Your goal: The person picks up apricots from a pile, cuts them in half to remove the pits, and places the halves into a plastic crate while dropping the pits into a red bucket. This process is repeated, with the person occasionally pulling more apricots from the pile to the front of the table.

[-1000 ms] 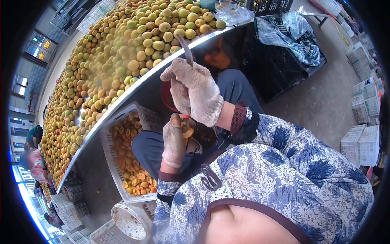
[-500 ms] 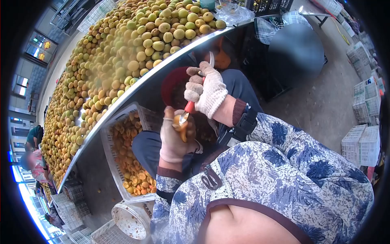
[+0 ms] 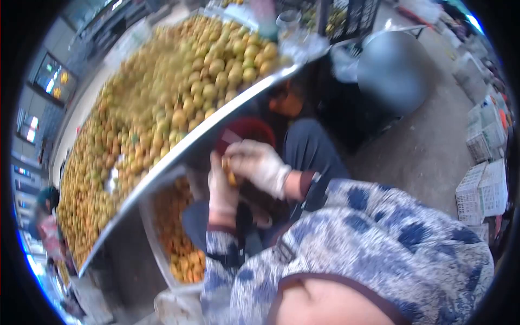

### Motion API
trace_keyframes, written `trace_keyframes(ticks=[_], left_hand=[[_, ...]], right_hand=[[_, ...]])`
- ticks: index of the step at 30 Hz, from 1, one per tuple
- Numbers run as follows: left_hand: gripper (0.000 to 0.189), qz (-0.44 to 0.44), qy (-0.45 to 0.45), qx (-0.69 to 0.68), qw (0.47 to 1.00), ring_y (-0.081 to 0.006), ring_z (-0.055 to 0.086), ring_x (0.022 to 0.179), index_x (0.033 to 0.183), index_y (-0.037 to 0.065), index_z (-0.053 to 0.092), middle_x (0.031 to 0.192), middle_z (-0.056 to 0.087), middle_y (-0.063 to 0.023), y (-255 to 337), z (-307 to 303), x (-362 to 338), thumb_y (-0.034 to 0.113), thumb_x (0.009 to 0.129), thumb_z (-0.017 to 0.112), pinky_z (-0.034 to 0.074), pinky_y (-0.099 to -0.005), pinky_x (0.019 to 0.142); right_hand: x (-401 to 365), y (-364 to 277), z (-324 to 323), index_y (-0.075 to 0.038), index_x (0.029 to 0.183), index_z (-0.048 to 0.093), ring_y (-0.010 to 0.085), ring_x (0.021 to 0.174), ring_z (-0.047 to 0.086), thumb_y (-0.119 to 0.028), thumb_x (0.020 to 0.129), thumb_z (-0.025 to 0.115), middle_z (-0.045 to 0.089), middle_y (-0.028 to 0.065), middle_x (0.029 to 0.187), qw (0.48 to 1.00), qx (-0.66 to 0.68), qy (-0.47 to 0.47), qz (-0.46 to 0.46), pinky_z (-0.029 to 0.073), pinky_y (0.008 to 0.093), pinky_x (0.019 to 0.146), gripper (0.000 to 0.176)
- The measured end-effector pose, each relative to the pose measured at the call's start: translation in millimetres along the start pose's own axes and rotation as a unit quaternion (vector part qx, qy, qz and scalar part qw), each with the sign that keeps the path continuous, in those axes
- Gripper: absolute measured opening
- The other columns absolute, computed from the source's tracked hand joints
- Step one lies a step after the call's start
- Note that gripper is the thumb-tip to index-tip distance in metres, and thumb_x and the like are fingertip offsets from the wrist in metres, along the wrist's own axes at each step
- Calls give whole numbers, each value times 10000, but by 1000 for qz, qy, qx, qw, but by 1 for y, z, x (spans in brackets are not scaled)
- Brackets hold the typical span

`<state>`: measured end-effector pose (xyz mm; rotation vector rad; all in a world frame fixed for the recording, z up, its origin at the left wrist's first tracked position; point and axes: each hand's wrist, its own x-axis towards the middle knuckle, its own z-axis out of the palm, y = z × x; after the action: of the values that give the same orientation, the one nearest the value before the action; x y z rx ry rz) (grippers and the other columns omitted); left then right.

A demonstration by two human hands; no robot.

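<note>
An apricot (image 3: pixel 232 177), cut and orange-yellow, is in my left hand (image 3: pixel 221 189), whose gloved fingers are closed around it. My right hand (image 3: pixel 262 167), also in a pale knit glove, is closed and pressed against the fruit from the right. A pale blade-like shape (image 3: pixel 232 136) sticks out above the right fingers, blurred; it fits the red-handled pitting knife seen in that hand earlier. The knife's handle is hidden now. Both hands are above my lap, in front of a red bucket (image 3: pixel 254 127).
A metal-edged table (image 3: pixel 187 142) bears a large heap of whole apricots (image 3: pixel 216 67). Below it, a white crate (image 3: pixel 157 254) holds orange apricot pieces (image 3: pixel 187 265). White baskets (image 3: pixel 482 189) stand at the right. Another person (image 3: pixel 50 227) is at the far left.
My right hand has come down and left, from raised with the knife to close against the apricot and left hand. The view has shifted slightly and blurred.
</note>
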<state>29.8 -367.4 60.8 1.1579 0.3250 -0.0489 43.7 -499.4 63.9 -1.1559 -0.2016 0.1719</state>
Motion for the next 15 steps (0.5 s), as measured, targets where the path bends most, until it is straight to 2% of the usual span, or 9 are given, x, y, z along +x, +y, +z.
trace_keyframes(ticks=[2,3,4,5,7,8,11,14,15], left_hand=[[437,-92,-66,-170,979,-167,605,946,1126,94,567,1056,603,-44,-37,-26,33,485,1038,395,518,-319,837],[495,-59,-212,-272,937,-199,601,1013,1147,79,556,1107,592,-54,-57,-46,47,525,1028,377,510,-352,894],[568,-72,31,-29,997,-217,606,1030,1147,57,555,1095,593,-76,-17,-1,13,576,1010,370,501,-362,928],[630,-40,53,34,997,-235,611,1028,1158,34,554,1104,600,-113,-16,1,11,615,991,375,500,-385,937],[726,-24,16,-15,999,-250,614,1012,1135,0,568,1088,621,-142,-3,11,-2,661,980,313,498,-381,938],[760,-48,39,-15,998,-251,613,1003,1122,-12,574,1072,630,-139,2,13,-2,675,978,284,494,-368,939],[701,-13,37,10,999,-234,619,864,1090,12,581,948,636,-100,-9,-3,12,652,985,313,527,-376,824],[631,-26,105,-31,994,-199,580,698,1058,26,583,811,603,-50,-13,-21,15,610,996,350,507,-357,632],[609,-60,82,-106,989,-183,560,656,1056,38,585,776,585,-30,-7,-25,14,599,1000,355,473,-340,571]], right_hand=[[-8,-3,13,-44,1082,631,130,1023,602,-118,919,663,634,28,1078,1000,4,-25,-5,505,273,867,182],[-2,17,4,-45,1165,633,156,1042,622,-210,940,660,662,53,1083,997,-55,-54,-18,502,318,916,280],[0,17,7,-43,1115,649,157,1010,619,-227,946,655,661,64,1055,987,-152,-33,-35,503,319,896,250],[9,57,3,-46,1057,662,150,966,618,-201,947,644,665,65,997,997,-50,-53,-22,503,313,873,191],[5,22,12,-59,1033,666,138,928,624,-161,944,613,672,53,908,977,-212,-28,11,502,300,855,145],[-2,0,18,-50,1027,661,140,937,626,-198,947,617,676,40,905,987,-145,-21,66,494,287,874,173],[15,31,15,-75,975,646,120,768,626,-239,947,625,662,38,868,992,-119,19,-39,518,265,674,168],[11,-6,13,-167,907,554,57,427,367,-260,928,658,499,-10,708,930,195,172,259,260,250,335,141],[11,-8,10,-167,915,542,63,428,363,-245,920,666,480,-15,702,930,177,186,264,278,251,341,146]])
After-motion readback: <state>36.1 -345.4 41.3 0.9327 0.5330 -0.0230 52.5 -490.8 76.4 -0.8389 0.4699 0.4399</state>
